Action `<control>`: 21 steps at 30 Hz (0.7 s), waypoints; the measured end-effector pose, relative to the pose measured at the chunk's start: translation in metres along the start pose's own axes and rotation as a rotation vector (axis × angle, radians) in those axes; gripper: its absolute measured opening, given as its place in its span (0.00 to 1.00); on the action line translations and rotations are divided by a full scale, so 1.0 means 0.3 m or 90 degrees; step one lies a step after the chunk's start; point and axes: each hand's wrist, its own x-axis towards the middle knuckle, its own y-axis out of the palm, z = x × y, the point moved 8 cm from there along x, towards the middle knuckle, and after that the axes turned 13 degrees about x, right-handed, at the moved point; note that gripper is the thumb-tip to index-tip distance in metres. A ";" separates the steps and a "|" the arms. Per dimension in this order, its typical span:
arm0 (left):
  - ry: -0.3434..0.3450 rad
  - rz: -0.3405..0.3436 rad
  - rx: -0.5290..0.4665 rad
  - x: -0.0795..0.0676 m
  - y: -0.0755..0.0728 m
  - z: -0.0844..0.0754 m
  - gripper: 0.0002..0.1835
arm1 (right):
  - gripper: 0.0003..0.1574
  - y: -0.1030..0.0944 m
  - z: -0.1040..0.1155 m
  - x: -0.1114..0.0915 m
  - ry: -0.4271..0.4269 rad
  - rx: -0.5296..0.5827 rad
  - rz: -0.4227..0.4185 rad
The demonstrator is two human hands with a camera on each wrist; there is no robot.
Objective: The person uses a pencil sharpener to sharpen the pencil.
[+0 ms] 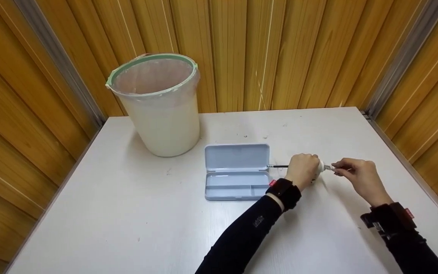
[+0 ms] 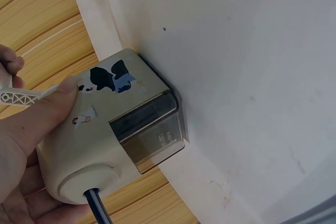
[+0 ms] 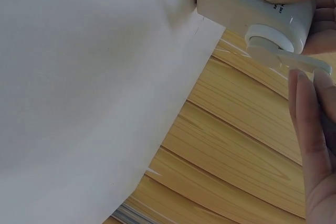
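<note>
My left hand [image 1: 303,169] grips a cream hand-crank pencil sharpener [image 2: 79,145] with dark picture stickers and a smoky clear shavings drawer [image 2: 152,142]. A dark pencil [image 1: 278,166] sticks out of the sharpener's front toward the left. On the opposite side my right hand [image 1: 361,177] pinches the end of the white crank [image 3: 302,60] between thumb and fingers. Just left of the left hand lies an opened light-blue pencil case [image 1: 237,158], its lid tipped back. Its compartments hold nothing visible; the left wrist covers the lower right corner.
A tall cream bin [image 1: 165,121] with a green rim and a clear liner stands at the back left of the white table [image 1: 127,213]. Wood-patterned panels [image 1: 230,57] rise behind and on both sides. Small specks mark the tabletop.
</note>
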 end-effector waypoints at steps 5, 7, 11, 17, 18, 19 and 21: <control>0.003 -0.010 0.006 -0.002 0.001 0.004 0.04 | 0.09 -0.001 0.012 0.012 -0.026 -0.028 -0.031; 0.004 -0.010 0.011 -0.003 0.002 0.004 0.04 | 0.09 -0.001 0.013 0.019 -0.031 -0.036 -0.037; 0.007 -0.009 0.012 -0.004 0.003 0.005 0.04 | 0.08 0.001 0.010 0.030 -0.036 -0.047 -0.046; 0.010 -0.011 0.013 -0.005 0.001 0.004 0.06 | 0.09 0.005 -0.005 0.058 -0.040 -0.074 -0.054; 0.012 -0.011 0.013 -0.004 0.001 0.003 0.06 | 0.09 0.005 -0.009 0.063 -0.038 -0.076 -0.056; 0.013 -0.011 0.013 -0.004 0.000 0.003 0.06 | 0.09 0.006 -0.013 0.071 -0.036 -0.078 -0.056; 0.014 -0.011 0.012 -0.003 -0.002 0.002 0.06 | 0.08 0.008 -0.020 0.083 -0.031 -0.075 -0.054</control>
